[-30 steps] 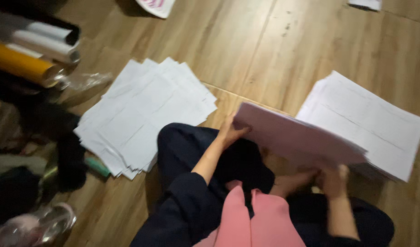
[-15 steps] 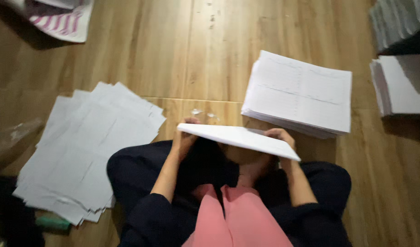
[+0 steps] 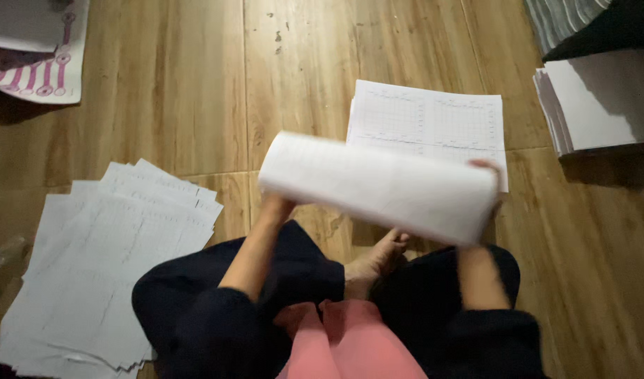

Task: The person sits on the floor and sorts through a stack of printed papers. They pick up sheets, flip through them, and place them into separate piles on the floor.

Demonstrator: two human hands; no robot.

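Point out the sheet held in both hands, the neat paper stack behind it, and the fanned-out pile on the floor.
held sheet (image 3: 378, 189), head view, middle of its blurred white face.
neat paper stack (image 3: 434, 119), head view, top page, centre.
fanned-out pile (image 3: 104, 267), head view, middle of the top sheets.

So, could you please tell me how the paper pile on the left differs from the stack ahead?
The left pile is fanned and untidy; the stack ahead is squared up. The left pile lies fully exposed; the stack ahead is partly covered by the held sheet. Both are white printed sheets on the wooden floor.
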